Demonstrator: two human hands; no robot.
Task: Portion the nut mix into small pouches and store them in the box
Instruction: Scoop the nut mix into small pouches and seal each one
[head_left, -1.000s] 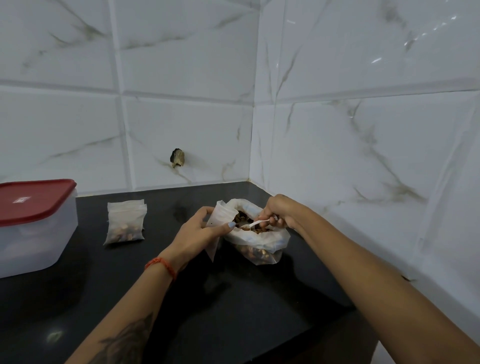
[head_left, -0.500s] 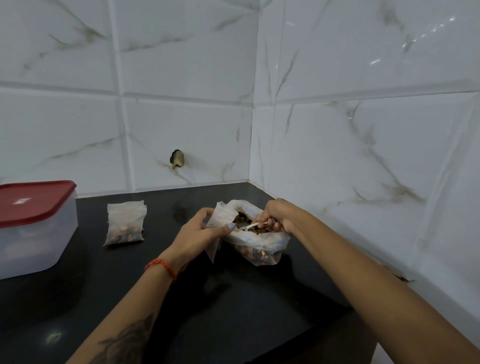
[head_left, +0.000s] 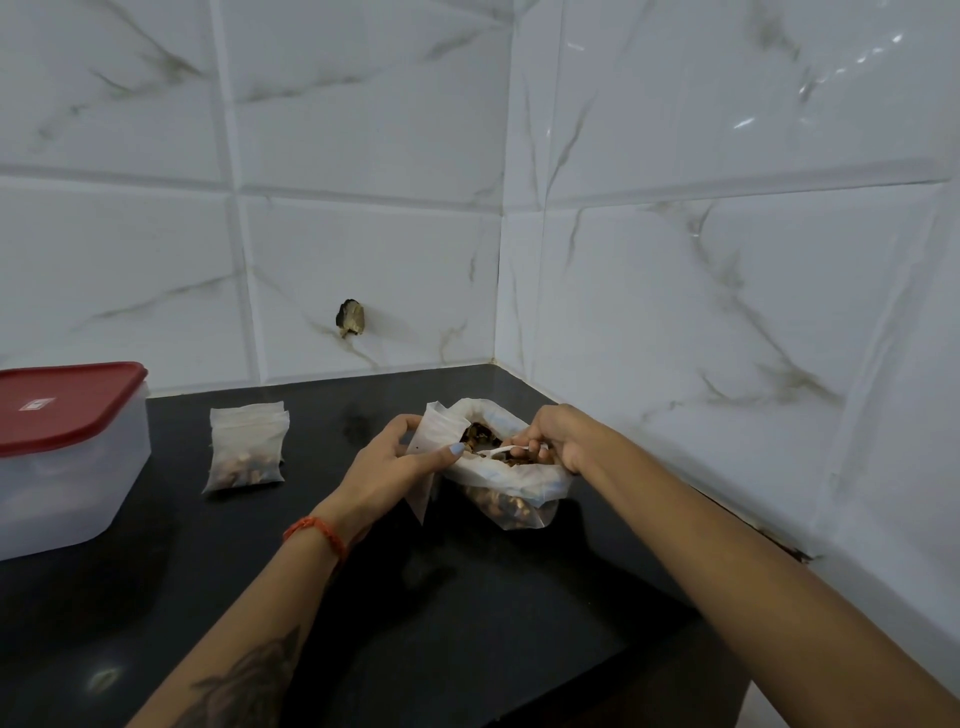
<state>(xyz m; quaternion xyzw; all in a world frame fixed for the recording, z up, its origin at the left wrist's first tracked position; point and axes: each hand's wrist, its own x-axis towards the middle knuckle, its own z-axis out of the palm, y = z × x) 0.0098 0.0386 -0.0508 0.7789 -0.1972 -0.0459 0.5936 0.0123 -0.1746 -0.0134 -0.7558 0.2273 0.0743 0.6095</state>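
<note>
A large clear bag of nut mix (head_left: 511, 496) stands open on the black counter near the wall corner. My right hand (head_left: 553, 439) grips a small white plastic spoon (head_left: 501, 452) whose bowl lies inside the bag's mouth among the nuts. My left hand (head_left: 387, 465) pinches a small translucent pouch (head_left: 434, 431) held right beside the bag's left rim. Filled small pouches (head_left: 247, 447) lie stacked flat to the left. A clear box with a red lid (head_left: 62, 447) stands closed at the far left.
White marble-pattern tiled walls close in the counter (head_left: 467, 613) at the back and right. A dark hole (head_left: 350, 318) sits in the back wall. The counter's front edge runs along the lower right.
My right hand has shifted the spoon slightly inside the bag's mouth. My left hand and the small pouch have stayed in place.
</note>
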